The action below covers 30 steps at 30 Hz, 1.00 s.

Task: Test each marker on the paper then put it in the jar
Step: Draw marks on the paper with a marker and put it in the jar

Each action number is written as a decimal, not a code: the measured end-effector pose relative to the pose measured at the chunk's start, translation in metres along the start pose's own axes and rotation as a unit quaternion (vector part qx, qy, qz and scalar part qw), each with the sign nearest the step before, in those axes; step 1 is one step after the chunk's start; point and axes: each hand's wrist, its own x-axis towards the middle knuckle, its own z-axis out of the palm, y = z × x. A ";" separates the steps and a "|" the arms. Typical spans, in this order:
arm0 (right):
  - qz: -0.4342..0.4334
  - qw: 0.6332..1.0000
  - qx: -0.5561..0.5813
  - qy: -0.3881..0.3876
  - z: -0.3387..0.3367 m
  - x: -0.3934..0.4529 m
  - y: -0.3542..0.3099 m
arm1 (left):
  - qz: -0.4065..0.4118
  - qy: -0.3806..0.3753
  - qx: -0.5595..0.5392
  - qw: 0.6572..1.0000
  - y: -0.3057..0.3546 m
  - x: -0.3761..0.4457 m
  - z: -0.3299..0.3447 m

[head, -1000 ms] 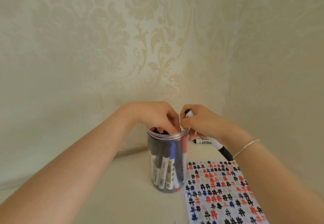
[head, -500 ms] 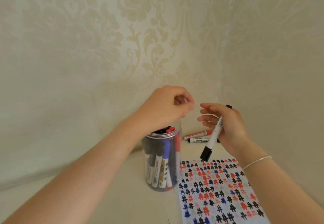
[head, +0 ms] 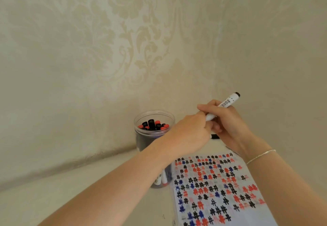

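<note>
The lower end of the marker [head: 228, 102] is hidden inside the left hand [head: 189, 135] and right hand [head: 228, 125]. The jar [head: 154, 119] is partly covered by the left forearm. The paper [head: 217, 187] is cut off by the bottom edge, its marks blurred.

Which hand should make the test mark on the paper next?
Right. The right hand already grips the marker in a writing hold above the paper. The left hand is at the marker's lower end, seemingly pulling the cap.
</note>
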 end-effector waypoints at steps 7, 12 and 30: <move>0.008 1.000 0.005 -0.015 -0.007 -0.006 -0.004 | 0.029 0.003 -0.234 0.972 0.002 -0.006 0.006; -0.009 0.999 -0.032 0.013 -0.016 -0.022 -0.002 | -0.010 -0.045 -0.299 0.953 -0.010 -0.014 0.028; 0.085 0.973 -0.155 0.150 -0.067 -0.113 0.095 | -0.032 -0.004 0.108 0.994 -0.054 -0.024 0.136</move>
